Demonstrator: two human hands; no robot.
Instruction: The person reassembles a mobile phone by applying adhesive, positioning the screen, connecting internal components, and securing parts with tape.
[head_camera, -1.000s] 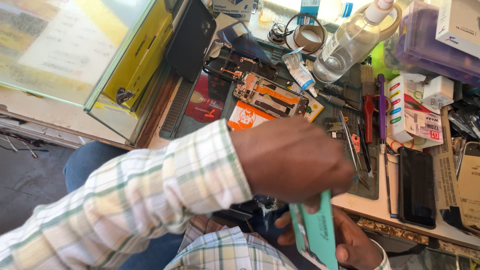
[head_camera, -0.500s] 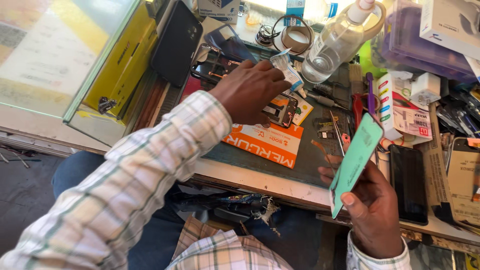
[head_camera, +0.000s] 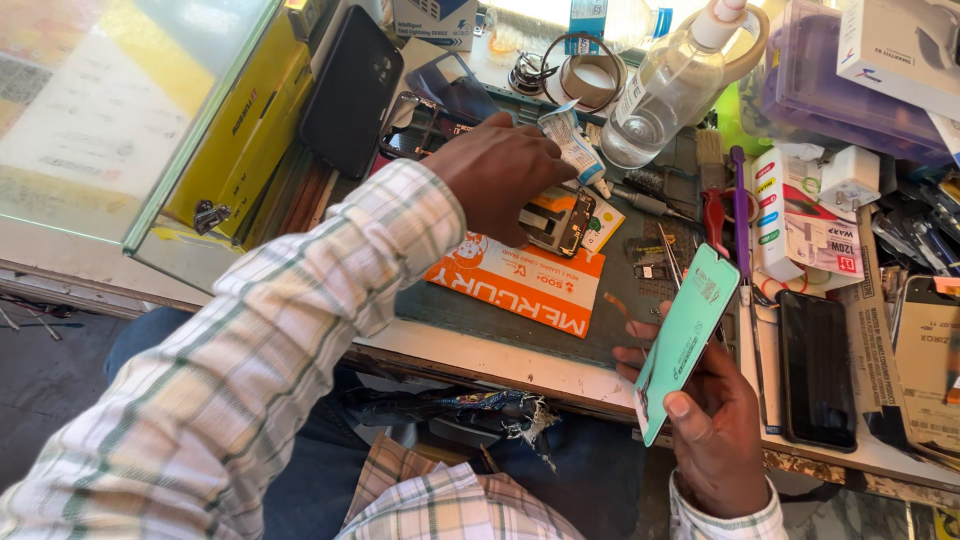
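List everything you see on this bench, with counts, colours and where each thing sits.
Small tube: one, white and blue, in the left hand's fingers.
Flat panel: one, mint green, held in the right hand.
Opened phone: one, under the left hand.
Card: one, orange, on the mat.
Clear bottle: one, bench top centre.
Tape roll: one, brown, beside the bottle.
Black phone: one, right of the panel.
Left hand: reaching over the opened phone.
Right hand: bench front edge.

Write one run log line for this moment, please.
left hand: grips small glue tube | right hand: holds teal panel | under: orange card
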